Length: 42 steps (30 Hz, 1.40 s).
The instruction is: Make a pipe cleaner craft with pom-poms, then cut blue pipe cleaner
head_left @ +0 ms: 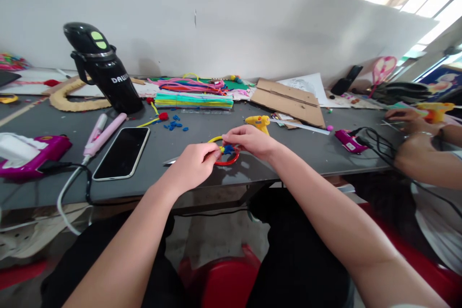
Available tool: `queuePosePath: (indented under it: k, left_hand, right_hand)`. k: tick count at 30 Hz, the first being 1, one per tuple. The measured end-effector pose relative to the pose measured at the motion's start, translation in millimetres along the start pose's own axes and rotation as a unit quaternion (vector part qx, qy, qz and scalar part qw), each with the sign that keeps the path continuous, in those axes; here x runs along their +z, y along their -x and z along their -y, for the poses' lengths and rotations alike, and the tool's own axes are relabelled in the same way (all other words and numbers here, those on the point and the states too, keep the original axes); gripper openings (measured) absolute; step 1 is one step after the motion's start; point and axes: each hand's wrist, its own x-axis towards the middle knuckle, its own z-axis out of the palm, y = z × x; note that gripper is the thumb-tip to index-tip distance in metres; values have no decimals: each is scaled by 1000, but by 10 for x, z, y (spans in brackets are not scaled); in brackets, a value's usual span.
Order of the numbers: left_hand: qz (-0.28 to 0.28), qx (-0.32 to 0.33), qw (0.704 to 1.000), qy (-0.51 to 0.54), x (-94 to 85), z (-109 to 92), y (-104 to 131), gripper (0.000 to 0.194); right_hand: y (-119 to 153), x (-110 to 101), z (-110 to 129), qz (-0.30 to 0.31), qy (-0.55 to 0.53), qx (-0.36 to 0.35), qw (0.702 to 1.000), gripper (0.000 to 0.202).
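Note:
Near the table's front edge, my left hand (197,163) pinches the yellow stem of a small blue piece (228,149). My right hand (250,139) is closed at the other side of the blue piece, its fingertips around the blue part. Red-orange scissor handles (229,160) lie under and between the hands, and a metal blade (170,161) pokes out left of my left hand. A yellow loop (214,139) shows just behind the fingers. Small blue pieces (174,123) lie scattered on the table behind my left hand.
A yellow glue gun (258,122) lies behind my right hand. Pipe cleaners (195,100) and cardboard (288,101) line the back. At left are a black bottle (108,74), a phone (122,153) and a pink tool (105,135). Another person's arms (422,147) rest at right.

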Motion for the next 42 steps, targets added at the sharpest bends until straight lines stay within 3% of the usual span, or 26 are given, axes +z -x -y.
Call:
queuePosePath:
  k: [5,8,10,13,15,18,20,23,27,29,31,35,37,39,42]
  left_hand:
    - [11,-7,1000,12,-44,-27,16,29]
    - [31,-20,996,82,-174,-13,59,30]
    - [29,-25,978,203,-306,27,100,24]
    - [-40,-29,916,398,-514,110,157,17]
    - [-94,-25,879,467,-616,162,175,14]
    - [-139,-36,856,497,-681,227,164,13]
    - [-141,-43,855,497,-678,266,141,13]
    - [-133,-49,858,494,-652,308,105,11]
    - [-125,-62,859,492,-619,305,74,14]
    - [-118,-69,861,489,-591,290,56,13]
    - [-111,-75,863,488,-548,275,32,16]
    - [-77,-93,865,486,-424,245,-17,18]
    - [-66,-100,867,483,-364,218,-34,18]
    - [-67,-100,872,475,-315,185,-43,18]
    - [-66,-97,881,458,-267,138,-46,18]
  right_hand:
    - [9,-76,56,-49,-119,-17,992,39]
    - [30,-93,107,-99,-125,-30,987,41]
    - [40,-97,107,-146,-78,-48,985,44]
    - [35,-106,26,-192,83,-85,974,43]
    - [21,-114,-61,-192,193,-104,957,36]
    - [5,-117,-165,-200,261,-114,937,19]
    - [9,-117,-194,-219,284,-103,928,21]
    - [52,-130,-205,-240,329,-67,911,45]
    - [171,-184,-226,-228,379,-58,895,37]
    - [250,-226,-229,-221,399,-37,889,46]
    - [336,-289,-219,-217,424,3,879,57]
    - [489,-511,-193,-218,484,120,839,49]
    - [522,-641,-203,-250,500,158,814,52]
    - [501,-741,-242,-287,499,149,804,59]
    - [365,-790,-354,-301,474,104,821,64]
